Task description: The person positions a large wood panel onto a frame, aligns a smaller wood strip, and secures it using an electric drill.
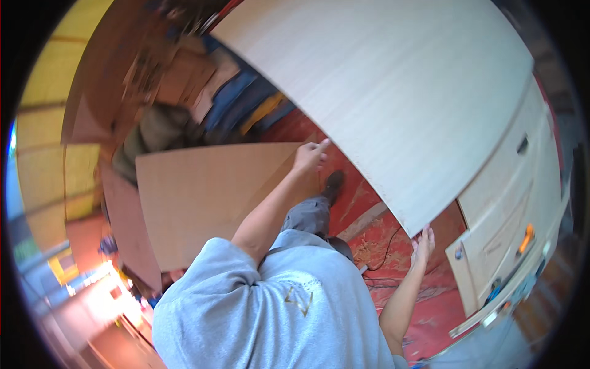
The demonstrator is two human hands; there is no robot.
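Note:
A large pale wooden board (pixel 393 92) spans the upper middle and right, its near corner pointing toward me. My right hand (pixel 423 246) grips that near corner, fingertips against the edge and the palm below it. My left hand (pixel 312 156) is raised beside the board's left edge, one finger stretched toward it and the others loosely curled. Whether that fingertip touches the edge I cannot tell. Nothing shows in the left hand.
A light brown panel (pixel 209 197) stands at my left, near stacked cardboard (pixel 187 77) and a dark bundle (pixel 166 129). Red floor (pixel 362 215) with shavings and a black cable (pixel 393 246) lies below. At right, a pale worktop (pixel 504 209) holds an orange-handled tool (pixel 526 238).

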